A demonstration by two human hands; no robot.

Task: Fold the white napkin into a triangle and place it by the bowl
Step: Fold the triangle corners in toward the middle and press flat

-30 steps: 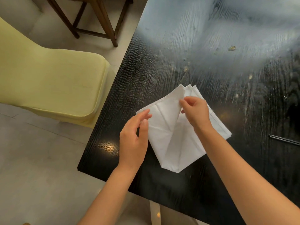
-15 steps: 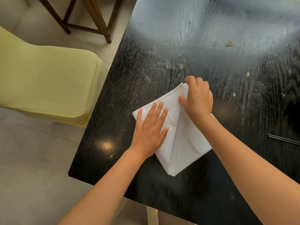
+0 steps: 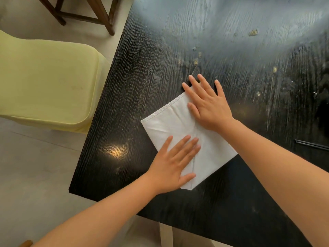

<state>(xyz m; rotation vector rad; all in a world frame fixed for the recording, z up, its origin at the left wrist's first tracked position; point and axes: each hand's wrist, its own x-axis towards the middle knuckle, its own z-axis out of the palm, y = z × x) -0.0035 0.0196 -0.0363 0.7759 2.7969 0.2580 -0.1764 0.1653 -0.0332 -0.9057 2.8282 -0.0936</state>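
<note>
**Both palms flat on the folded napkin**

Nearest the camera, the left hand [image 3: 175,164] lies palm down with fingers spread and straight, gripping nothing, pressing the near half of the white napkin [image 3: 170,125]. The cloth is smooth, faintly creased, hemmed along its far-left edge, and folded into a flat four-sided shape with one corner pointing toward the person. It sits near the corner of the black table [image 3: 135,86], whose surface is glossy with raised wood grain, smears and crumbs. Farther on, the right hand [image 3: 208,104] rests open and flat on the napkin's far corner, fingertips reaching onto bare wood. Thin dark chopsticks [image 3: 311,145] lie well apart at right. A pale yellow cushioned chair [image 3: 46,82] stands beside the table.
</note>
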